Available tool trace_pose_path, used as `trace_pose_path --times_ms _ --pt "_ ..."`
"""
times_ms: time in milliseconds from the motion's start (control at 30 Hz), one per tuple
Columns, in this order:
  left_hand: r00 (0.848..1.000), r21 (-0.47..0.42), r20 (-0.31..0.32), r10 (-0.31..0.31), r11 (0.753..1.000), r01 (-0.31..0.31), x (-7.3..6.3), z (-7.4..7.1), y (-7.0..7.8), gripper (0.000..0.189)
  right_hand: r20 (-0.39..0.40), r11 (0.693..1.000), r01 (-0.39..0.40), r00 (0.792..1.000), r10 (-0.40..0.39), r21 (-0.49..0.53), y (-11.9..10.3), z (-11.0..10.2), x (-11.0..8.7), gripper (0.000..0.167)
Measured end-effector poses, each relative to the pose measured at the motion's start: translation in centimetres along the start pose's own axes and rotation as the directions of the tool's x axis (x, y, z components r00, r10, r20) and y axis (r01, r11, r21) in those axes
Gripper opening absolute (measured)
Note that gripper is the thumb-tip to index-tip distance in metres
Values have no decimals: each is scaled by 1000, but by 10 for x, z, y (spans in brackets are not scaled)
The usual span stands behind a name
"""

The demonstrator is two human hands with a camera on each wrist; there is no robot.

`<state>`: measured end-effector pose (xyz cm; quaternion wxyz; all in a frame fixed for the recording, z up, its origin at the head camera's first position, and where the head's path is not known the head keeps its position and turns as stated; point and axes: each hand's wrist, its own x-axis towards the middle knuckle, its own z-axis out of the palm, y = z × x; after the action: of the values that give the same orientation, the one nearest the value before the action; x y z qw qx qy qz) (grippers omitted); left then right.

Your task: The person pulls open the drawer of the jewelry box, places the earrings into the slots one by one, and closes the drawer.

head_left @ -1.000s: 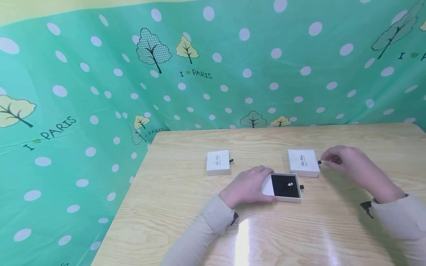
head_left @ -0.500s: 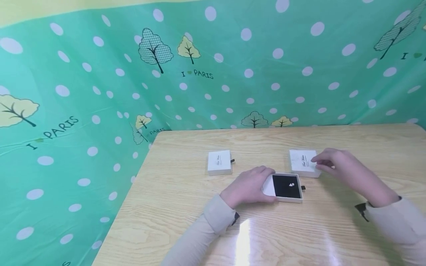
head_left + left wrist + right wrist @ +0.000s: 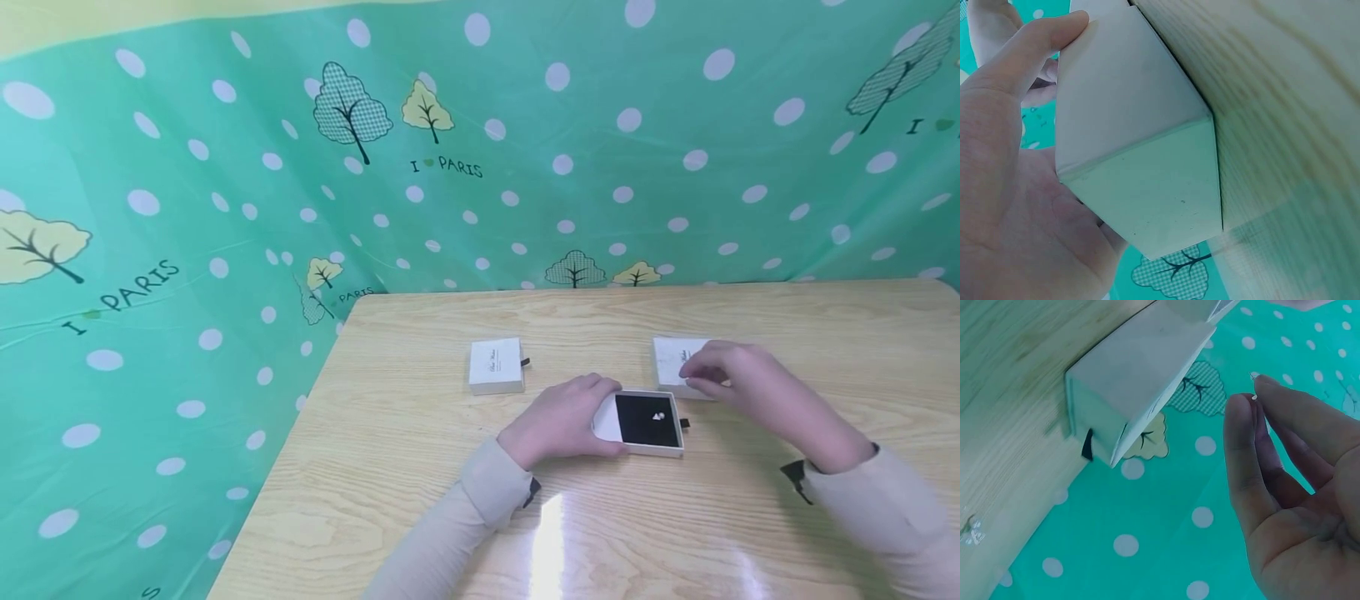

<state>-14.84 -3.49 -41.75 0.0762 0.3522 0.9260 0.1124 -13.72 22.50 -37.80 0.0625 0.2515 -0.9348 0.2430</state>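
My left hand (image 3: 562,421) grips a white jewelry box (image 3: 607,421) from its left side. In the left wrist view, the thumb lies along the box's outer cover (image 3: 1135,81). Its drawer is slid out to the right, showing a black pad (image 3: 637,423) with a small shiny earring (image 3: 659,416) on it. My right hand (image 3: 738,383) is raised in front of another white box (image 3: 670,358), partly covering it. Between its thumb and fingertip it pinches a tiny silvery earring (image 3: 1254,396), seen in the right wrist view, mostly hidden by the fingers.
A third white box (image 3: 495,367) with a black pull tab stands shut farther left on the wooden table (image 3: 405,433). In the right wrist view, a small clear sparkly thing (image 3: 972,531) lies on the tabletop. A green polka-dot cloth (image 3: 480,200) hangs behind the table.
My right hand has moved left, from beside the back right box's tab to in front of that box, nearer the opened one. The left hand keeps its hold in place.
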Motion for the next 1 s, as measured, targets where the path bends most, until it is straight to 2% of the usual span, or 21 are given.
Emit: trace_pose_path --times_ms 367,667,1000 --pt "1000 -11 -11 11 1000 -11 0 0 -1 82 66 1000 7 998 -9 29 -17 12 12 10" --pt "1000 -32 -17 15 999 -15 -1 0 -1 78 136 997 58 989 -65 59 -26 28 21 11" --pt "1000 -43 1 7 999 -7 -2 -2 -1 77 143 997 75 987 -78 27 -31 41 23 13"
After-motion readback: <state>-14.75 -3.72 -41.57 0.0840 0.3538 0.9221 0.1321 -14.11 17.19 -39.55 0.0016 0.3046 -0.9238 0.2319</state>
